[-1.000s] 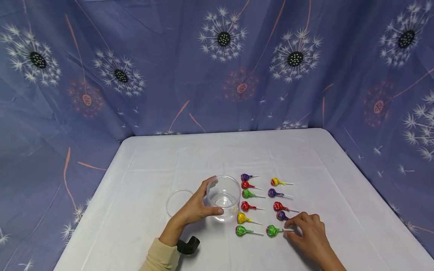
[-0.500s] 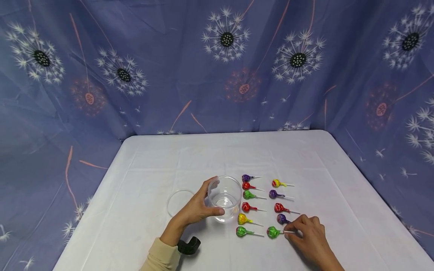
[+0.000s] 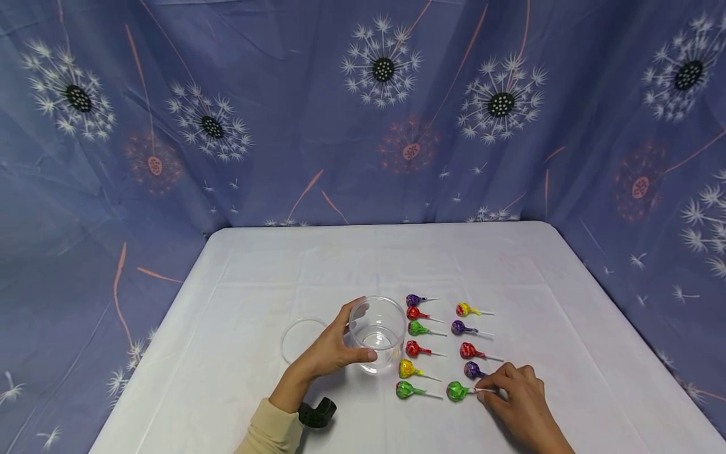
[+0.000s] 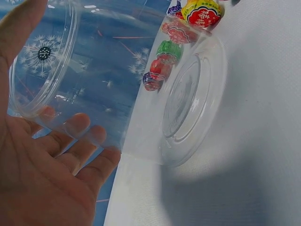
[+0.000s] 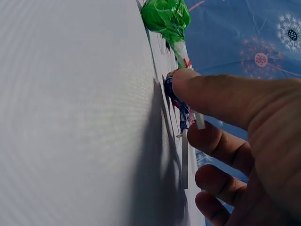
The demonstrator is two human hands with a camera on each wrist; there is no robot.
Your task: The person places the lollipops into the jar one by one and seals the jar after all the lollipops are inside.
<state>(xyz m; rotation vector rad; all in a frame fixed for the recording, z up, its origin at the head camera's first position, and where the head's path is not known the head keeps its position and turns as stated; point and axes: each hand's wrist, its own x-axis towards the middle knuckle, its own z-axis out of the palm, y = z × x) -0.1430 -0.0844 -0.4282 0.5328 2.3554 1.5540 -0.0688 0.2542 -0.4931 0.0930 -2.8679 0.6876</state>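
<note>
My left hand holds a clear plastic jar from its left side, thumb in front and fingers behind. Inside the jar nothing is visible, and its base sits near the tabletop in the left wrist view. On the right, my right hand pinches the white stick of a green lollipop between thumb and forefinger. That candy's green wrapper shows close up at the top of the right wrist view. Just behind it lies a purple lollipop, its stick partly hidden by my right hand.
Several wrapped lollipops lie in two columns, among them a yellow one, a red one and another green one. A clear round lid lies partly behind my left forearm. The white-covered table meets a patterned blue curtain.
My right thumb and forefinger have closed together on the green lollipop's stick. The left hand keeps its hold on the jar. The whole view has shifted slightly.
</note>
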